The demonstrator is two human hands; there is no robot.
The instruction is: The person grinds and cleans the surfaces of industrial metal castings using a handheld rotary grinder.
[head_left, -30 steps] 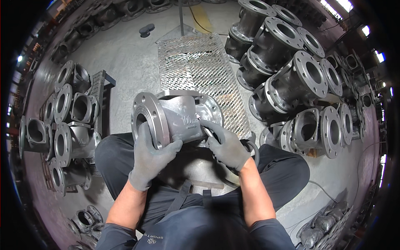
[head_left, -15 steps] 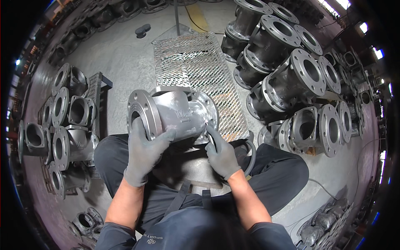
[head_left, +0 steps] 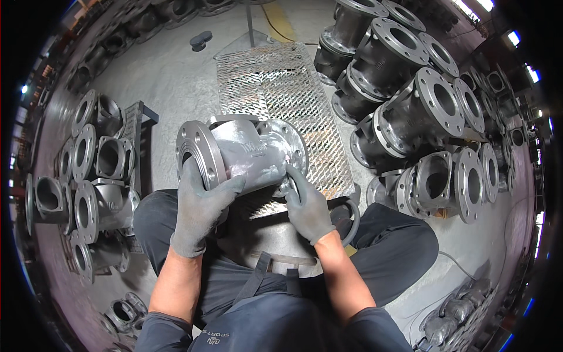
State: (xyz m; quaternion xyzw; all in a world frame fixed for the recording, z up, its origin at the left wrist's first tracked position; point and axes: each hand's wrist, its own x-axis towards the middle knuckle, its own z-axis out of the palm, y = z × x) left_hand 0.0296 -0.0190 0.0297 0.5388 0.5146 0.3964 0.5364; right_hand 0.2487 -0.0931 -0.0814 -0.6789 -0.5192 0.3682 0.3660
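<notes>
A grey cast-metal valve body (head_left: 246, 157) with a round flange at each end is held tilted in front of me, above the metal grating. My gloved left hand (head_left: 200, 205) is closed on its left flange, fingers in the bore and thumb along the body. My gloved right hand (head_left: 308, 210) is closed around a slim pen-like tool (head_left: 288, 160), whose tip meets the body beside the right flange. Most of the tool is hidden by the fingers, so its exact kind is unclear. Pale, shiny patches show on the metal near the tip.
An expanded-metal grating (head_left: 281, 82) lies ahead. Dark flanged valve bodies (head_left: 404, 117) are stacked at the right; more valve bodies (head_left: 94, 205) stand at the left beside a metal rail (head_left: 138, 146). A grey hose (head_left: 354, 222) curves by my right knee. Rounded castings (head_left: 448, 320) lie at lower right.
The valve body has turned and tipped slightly, its right end a little higher. My right hand and the tool tip have moved slightly up and left along it. My left hand keeps its hold.
</notes>
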